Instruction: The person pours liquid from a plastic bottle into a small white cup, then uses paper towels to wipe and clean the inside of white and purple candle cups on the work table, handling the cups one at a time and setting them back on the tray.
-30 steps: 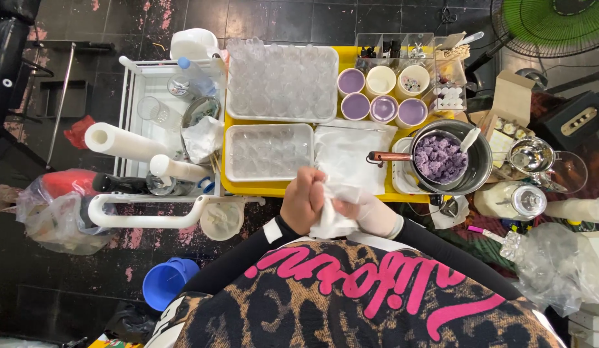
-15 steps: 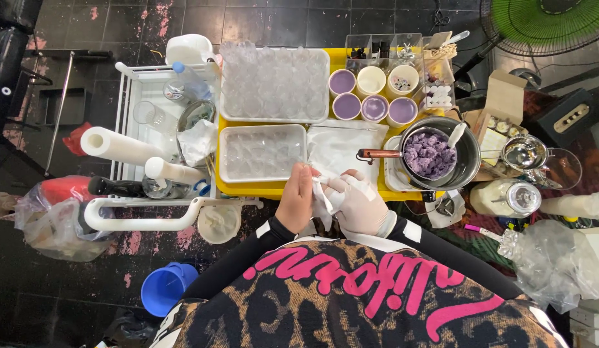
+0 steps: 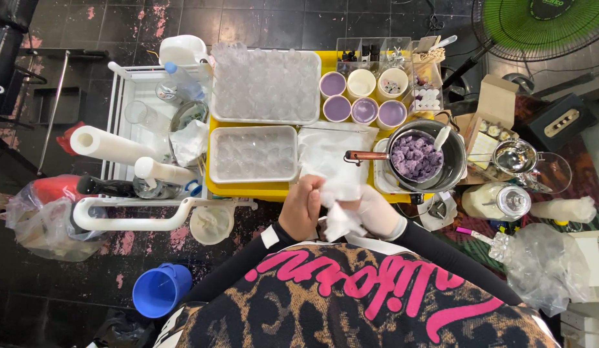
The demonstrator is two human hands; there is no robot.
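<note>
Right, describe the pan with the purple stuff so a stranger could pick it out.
Start at the yellow table and go to its right end. The metal pan sits there, below six small round cups. It alone has a copper-coloured handle and purple lumps inside.

Dark tiled floor, pink-stained, is lying under everything. 1 yellow table is standing at centre; 1 white cart is sitting just beside its left edge. 1 green fan is occupying the top right corner. 1 blue bucket is resting on the floor, lower left.
</note>
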